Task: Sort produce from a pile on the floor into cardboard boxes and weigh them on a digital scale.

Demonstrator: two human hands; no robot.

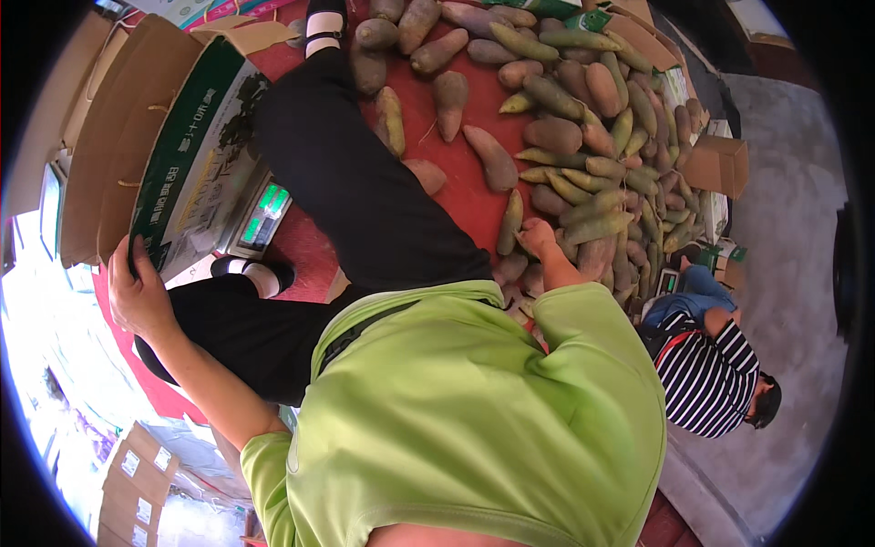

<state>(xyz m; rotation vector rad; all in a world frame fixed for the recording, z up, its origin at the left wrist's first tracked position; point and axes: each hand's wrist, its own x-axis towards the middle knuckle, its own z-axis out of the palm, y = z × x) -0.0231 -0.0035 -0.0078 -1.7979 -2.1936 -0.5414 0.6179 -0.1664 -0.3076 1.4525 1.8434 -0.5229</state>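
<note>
My left hand [141, 294] is closed on the near edge of an open cardboard box [196, 150], which has a dark green and white printed side. The box stands on a digital scale [262, 219] with a lit green display. At the near left of a large heap of radishes [597, 182], my right hand [540, 239] has its fingers curled in. What lies in them, if anything, is hidden. Just left of that hand is a green radish [510, 223]. The radishes are long and tapered, some green, others brownish and muddy.
Several loose radishes lie on the red floor covering [419, 114] ahead of my legs. A person in a striped shirt [706, 374] crouches at the right beside another scale [668, 283]. Cardboard boxes [720, 166] edge the heap, and more cartons [132, 479] are stacked at lower left.
</note>
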